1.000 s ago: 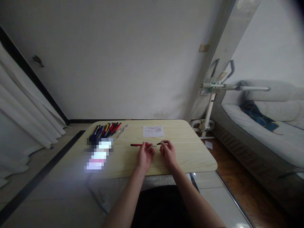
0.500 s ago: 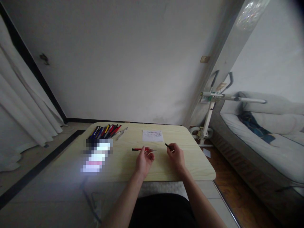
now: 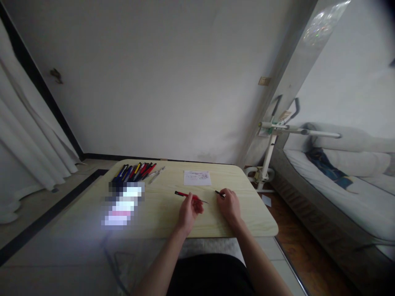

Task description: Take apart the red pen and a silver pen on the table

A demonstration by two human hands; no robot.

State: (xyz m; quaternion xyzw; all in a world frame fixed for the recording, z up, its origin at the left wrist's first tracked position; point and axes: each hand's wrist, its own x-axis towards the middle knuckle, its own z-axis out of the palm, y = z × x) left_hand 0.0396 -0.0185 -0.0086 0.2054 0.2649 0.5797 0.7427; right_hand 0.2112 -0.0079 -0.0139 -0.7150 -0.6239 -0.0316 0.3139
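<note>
My left hand (image 3: 190, 211) is closed around a red pen (image 3: 182, 194) with a black end. The pen tilts slightly, its black end to the left and a thin point sticking out to the right past my fingers. In my right hand (image 3: 228, 203), fingers pinch a small black pen cap (image 3: 219, 193), mostly hidden by the grip. This hand rests low over the table, a short gap to the right of the pen's point. Beyond both hands lies a white paper (image 3: 197, 178) with dark markings.
A pile of several pens (image 3: 134, 170) lies at the table's back left, with some clear, thin pens (image 3: 156, 174) beside it. A bright, pixelated object (image 3: 123, 205) sits at the left of the wooden table (image 3: 249, 218). Exercise equipment (image 3: 268, 158) stands past the right edge.
My left hand has shifted slightly right and tilted the red pen, so its point now slopes down to the right. My right hand has lowered a little, still gripping the black pen cap.
</note>
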